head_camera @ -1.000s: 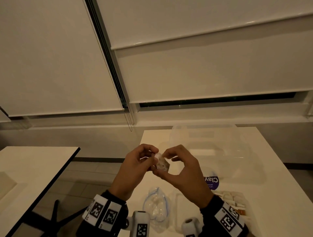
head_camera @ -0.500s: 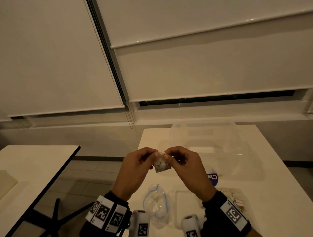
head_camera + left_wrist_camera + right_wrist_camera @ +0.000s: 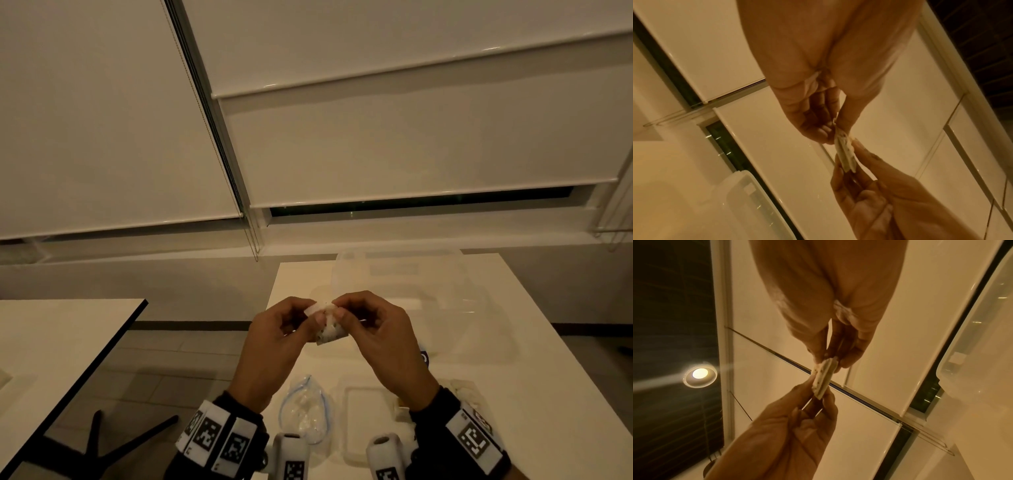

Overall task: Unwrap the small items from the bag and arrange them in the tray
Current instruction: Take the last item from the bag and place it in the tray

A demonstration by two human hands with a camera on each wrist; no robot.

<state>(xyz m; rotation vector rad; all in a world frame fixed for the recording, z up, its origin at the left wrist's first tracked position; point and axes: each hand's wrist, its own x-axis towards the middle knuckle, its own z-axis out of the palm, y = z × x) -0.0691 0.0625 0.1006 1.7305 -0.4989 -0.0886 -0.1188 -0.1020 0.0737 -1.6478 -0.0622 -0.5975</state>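
A small white speckled wrapped item (image 3: 329, 331) hangs in the air over the white table (image 3: 513, 394). My left hand (image 3: 317, 310) and right hand (image 3: 339, 307) both pinch its upper edge, fingertips nearly touching. From the left wrist view the item (image 3: 844, 153) appears edge-on as thin layered wrapping; the right wrist view shows the same item (image 3: 823, 378). Below my hands lies a clear zip bag (image 3: 306, 411) with a blue seal and pale items inside. A shallow clear tray (image 3: 346, 418) sits right of it.
A large clear plastic box (image 3: 394, 281) stands at the table's far side, with a purple label (image 3: 424, 358) near it. Pale small pieces (image 3: 462, 385) show beside my right wrist. A second white table (image 3: 68, 325) stands to the left across a floor gap, with a black chair base (image 3: 102, 445).
Both hands have shifted their pinch to the item's top edge, and the item now hangs below the fingertips. The hands stay at about the same spot above the bag.
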